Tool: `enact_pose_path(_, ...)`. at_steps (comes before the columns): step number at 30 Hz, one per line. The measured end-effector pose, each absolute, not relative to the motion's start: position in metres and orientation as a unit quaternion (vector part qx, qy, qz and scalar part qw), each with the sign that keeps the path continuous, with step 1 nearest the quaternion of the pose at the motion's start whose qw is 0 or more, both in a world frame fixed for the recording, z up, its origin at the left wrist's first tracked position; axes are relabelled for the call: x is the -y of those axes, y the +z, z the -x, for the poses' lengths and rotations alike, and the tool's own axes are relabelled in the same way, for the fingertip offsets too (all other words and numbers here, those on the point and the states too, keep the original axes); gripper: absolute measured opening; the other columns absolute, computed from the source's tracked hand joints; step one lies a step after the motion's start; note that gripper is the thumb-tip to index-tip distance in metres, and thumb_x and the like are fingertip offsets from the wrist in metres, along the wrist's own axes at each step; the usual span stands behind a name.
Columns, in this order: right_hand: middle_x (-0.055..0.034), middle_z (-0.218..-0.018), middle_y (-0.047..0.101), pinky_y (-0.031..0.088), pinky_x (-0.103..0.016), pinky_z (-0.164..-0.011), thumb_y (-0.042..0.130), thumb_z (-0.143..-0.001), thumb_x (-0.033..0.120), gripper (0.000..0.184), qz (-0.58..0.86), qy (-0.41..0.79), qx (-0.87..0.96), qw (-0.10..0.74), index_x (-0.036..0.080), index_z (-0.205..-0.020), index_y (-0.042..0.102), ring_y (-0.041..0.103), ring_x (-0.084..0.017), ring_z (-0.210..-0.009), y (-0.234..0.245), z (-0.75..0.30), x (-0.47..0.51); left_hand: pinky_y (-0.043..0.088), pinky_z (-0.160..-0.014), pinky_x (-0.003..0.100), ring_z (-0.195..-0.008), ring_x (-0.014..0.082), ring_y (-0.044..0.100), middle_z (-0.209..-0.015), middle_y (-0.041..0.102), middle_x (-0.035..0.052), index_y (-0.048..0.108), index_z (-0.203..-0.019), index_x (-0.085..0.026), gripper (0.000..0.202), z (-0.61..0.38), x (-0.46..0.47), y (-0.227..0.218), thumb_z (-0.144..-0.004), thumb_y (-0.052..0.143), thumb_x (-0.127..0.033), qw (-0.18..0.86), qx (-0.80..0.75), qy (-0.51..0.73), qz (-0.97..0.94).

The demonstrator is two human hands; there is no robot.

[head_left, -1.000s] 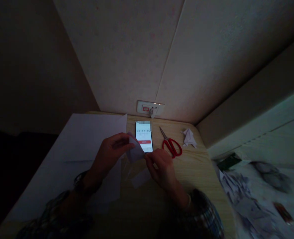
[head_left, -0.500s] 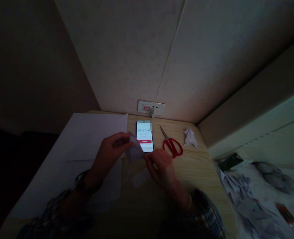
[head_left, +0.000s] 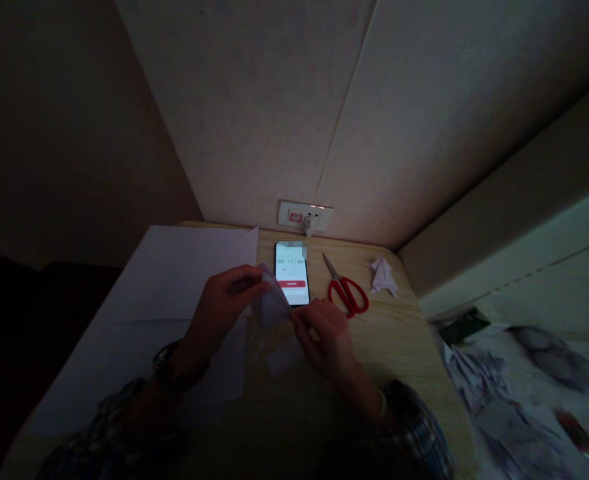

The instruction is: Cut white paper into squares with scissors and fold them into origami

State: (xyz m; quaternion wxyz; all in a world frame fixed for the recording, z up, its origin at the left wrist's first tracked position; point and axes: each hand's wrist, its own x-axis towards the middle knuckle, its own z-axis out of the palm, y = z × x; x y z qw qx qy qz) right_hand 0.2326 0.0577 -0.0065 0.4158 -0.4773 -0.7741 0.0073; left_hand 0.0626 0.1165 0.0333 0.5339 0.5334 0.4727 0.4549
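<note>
A small piece of white paper (head_left: 270,308) is held up between my two hands, above the wooden tabletop. My left hand (head_left: 229,293) pinches its upper left part between thumb and fingers. At its lower right corner, the fingers of my right hand (head_left: 324,333) are closed on the paper. Just behind it lies a lit phone (head_left: 292,273) with a running timer, partly covered by the paper. A paper strip (head_left: 283,358) rests on the table below my hands. Red-handled scissors (head_left: 347,293) lie right of the phone, their blades pointing toward the wall.
Large white paper sheets (head_left: 189,267) cover the table's left side. A folded paper figure (head_left: 383,277) sits near the right back corner. A wall socket (head_left: 305,216) with a plug is behind the phone. Beyond the table's right edge, many folded papers (head_left: 479,380) lie on a white surface.
The whole view has shifted slightly. Both hands keep their hold on the paper, with hardly any visible movement.
</note>
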Motion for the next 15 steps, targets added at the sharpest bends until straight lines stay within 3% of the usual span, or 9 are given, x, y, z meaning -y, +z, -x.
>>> enact_pose_path(15,-0.0026,-0.061,0.06,0.037,-0.029,-0.056,0.046,-0.092,0.017,0.023,0.479,0.016,0.773,0.415,0.02,-0.072,0.058,0.053,-0.017,-0.058,-0.007,-0.2333,-0.0573,0.053,-0.073,0.028,-0.076,0.0199,0.067,-0.075,0.071,0.0013,0.068,-0.068,-0.019,0.015,-0.0618,-0.1167,0.0339,-0.065,0.075,-0.031,0.525,-0.468,0.454,-0.547)
